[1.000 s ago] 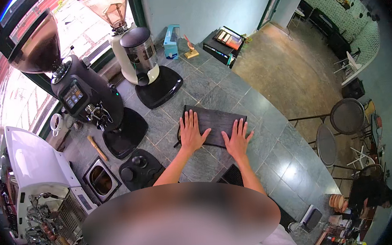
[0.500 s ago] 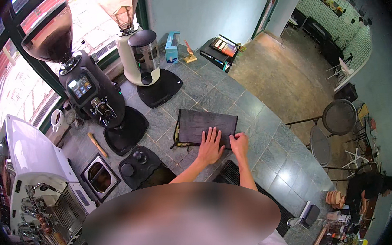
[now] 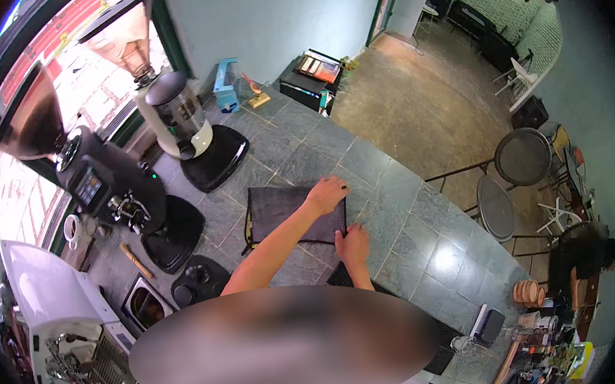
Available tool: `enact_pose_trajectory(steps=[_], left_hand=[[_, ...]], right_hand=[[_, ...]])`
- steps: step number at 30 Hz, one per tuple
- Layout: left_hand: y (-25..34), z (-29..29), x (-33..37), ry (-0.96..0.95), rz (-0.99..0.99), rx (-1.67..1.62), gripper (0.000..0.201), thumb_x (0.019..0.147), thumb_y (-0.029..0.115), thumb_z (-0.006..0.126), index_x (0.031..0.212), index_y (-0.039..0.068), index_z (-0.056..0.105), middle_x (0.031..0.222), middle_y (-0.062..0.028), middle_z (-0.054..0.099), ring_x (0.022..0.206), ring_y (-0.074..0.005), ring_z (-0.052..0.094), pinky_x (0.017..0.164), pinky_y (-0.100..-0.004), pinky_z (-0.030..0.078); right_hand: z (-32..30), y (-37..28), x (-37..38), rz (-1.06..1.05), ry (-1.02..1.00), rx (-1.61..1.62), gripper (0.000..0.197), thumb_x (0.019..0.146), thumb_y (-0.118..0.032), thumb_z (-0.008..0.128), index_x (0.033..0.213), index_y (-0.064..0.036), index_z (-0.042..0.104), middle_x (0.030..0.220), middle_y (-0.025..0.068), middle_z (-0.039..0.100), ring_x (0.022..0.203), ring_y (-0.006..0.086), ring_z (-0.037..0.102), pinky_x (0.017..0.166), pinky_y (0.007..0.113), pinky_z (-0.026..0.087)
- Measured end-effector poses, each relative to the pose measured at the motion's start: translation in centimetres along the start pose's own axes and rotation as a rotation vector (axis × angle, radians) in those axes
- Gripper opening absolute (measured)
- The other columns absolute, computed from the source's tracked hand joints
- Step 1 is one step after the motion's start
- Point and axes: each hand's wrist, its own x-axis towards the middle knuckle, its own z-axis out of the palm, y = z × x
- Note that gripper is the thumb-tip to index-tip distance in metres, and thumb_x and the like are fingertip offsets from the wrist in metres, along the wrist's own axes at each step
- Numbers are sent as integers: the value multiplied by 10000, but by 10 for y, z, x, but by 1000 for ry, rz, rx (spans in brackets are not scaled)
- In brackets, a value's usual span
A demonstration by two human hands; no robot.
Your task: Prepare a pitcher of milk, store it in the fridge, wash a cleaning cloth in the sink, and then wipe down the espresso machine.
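A flat dark grey zip pouch lies on the tiled counter in front of me. A yellowish trim shows along its left edge. Reaching across the pouch, my left hand has its curled fingers at the far right corner. My right hand pinches the near right corner, thumb and fingers together. The pouch's right edge runs between the two hands.
Two coffee grinders, one black and one cream, stand at the left by the window. An espresso machine is at the lower left. A black mat lies just nearer than the pouch. Another person is at the far right.
My left hand has moved from lying flat on the pouch to its far right corner. My right hand stays at the near right corner. The whole view has shifted and turned.
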Motion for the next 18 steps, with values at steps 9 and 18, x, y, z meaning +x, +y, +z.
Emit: enact_pose_trajectory(steps=[9, 18], left_hand=[[-9, -2, 47, -104, 105, 153, 247, 754, 138, 760, 1001, 142, 746, 1248, -59, 600, 1248, -262, 521, 965, -454, 480], [-51, -8, 50, 17, 207, -181, 106, 729, 75, 699, 816, 120, 659, 1002, -90, 609, 1058, -326, 603, 825, -445, 523]], right_hand=[[-7, 0, 0, 221, -83, 266, 364, 872, -260, 740, 1105, 0, 636, 972, 198, 663, 958, 429, 644, 832, 514, 522], [8, -15, -3, 165, 104, 191, 386, 860, -233, 760, 1105, 30, 622, 976, 220, 653, 947, 418, 642, 836, 497, 515]])
